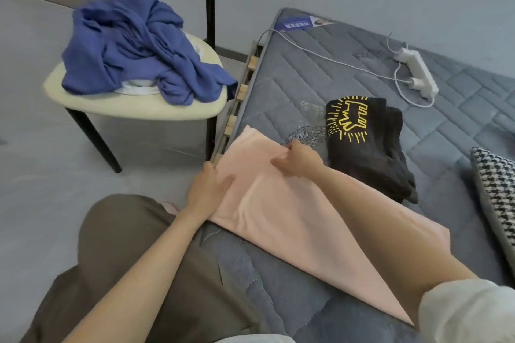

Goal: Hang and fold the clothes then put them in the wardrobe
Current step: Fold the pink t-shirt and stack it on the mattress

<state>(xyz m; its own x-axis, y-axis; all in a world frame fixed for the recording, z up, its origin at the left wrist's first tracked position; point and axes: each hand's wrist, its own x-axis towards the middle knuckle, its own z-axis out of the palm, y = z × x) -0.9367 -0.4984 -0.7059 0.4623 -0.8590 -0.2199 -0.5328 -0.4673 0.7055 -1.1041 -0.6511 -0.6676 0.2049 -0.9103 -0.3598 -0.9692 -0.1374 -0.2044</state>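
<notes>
Pink is the colour of the garment under both hands: the pink garment (292, 217) lies flat in a long folded strip on the grey quilted mattress (306, 69), along its near edge. The left hand (207, 189) rests on the left side of this strip, at the mattress border. Its fingers are stretched out straight, the thumb spread onto the cloth, and it grasps nothing. The right hand (299, 159) is on the far side of the strip. Its fingers are bent over the far edge of the pink garment and seem to pinch it, with small wrinkles in the cloth there, while the thumb lies on top.

Just to the right of the right hand, touching nothing of it, a black garment (370, 159) with a yellow drawing lies folded on the mattress. Farther beyond it is a white power strip (418, 72) with its cable. At the far right, a black-and-white checked cushion (498, 195) shows partly.

Beyond the left hand, off the mattress, a cream chair (133, 108) carries a crumpled blue garment (133, 47) with something white beneath it.
</notes>
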